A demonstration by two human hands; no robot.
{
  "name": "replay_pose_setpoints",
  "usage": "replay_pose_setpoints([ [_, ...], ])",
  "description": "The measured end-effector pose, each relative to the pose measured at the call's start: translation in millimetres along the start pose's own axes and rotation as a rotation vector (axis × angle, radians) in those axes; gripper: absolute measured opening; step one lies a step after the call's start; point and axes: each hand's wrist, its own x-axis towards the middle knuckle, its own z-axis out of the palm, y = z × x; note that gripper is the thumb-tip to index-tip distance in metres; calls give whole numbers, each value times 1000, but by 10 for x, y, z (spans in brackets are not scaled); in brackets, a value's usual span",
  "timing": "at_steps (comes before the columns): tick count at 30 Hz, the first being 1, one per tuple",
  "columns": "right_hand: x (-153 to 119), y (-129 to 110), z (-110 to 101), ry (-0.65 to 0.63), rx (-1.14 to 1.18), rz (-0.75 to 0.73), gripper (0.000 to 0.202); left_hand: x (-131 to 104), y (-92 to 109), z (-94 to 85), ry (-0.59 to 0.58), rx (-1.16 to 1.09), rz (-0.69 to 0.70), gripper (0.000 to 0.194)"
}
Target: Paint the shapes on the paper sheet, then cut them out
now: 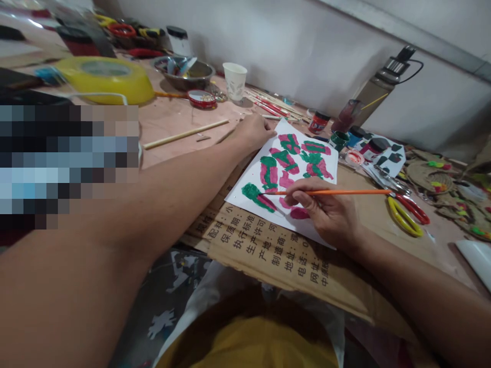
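Observation:
A white sheet of paper point(249, 180) with pink and green painted shapes lies tilted on a flattened piece of cardboard point(264, 255). My right hand point(326, 209) is closed around an orange paintbrush point(353, 192), its tip at a green and pink shape near the sheet's left side. At the sheet's upper left edge, my left hand point(256, 132) has its fingers curled in and gripping the paper; part of the fingertips is hidden from me.
Open paint jars, including a green one point(339, 139) and a red one point(319, 122), stand behind the sheet. Scissors point(406, 214) lie to the right, near woven pieces point(429, 176). A paper cup point(235, 82), metal bowl point(184, 74), yellow tape roll point(103, 76) and flask point(378, 84) sit farther back.

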Motion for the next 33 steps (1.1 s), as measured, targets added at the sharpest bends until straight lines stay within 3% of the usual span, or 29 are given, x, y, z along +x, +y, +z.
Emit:
replay_pose_setpoints([
  [3,-5,-1,12,10,28,37,29,-12,8,-4,5,9,6,15],
  [13,15,-37,37,106,52,35,24,-16,-2,2,15,-21,13,3],
  [21,-9,-29,81,81,259,227,33,-27,12,-7,4,-80,-8,10],
  [29,23,-32,73,121,184,148,31,-17,24,-5,1,-57,-23,8],
  [33,18,-24,86,104,236,193,32,-18,15,-1,3,-45,-11,4],
])
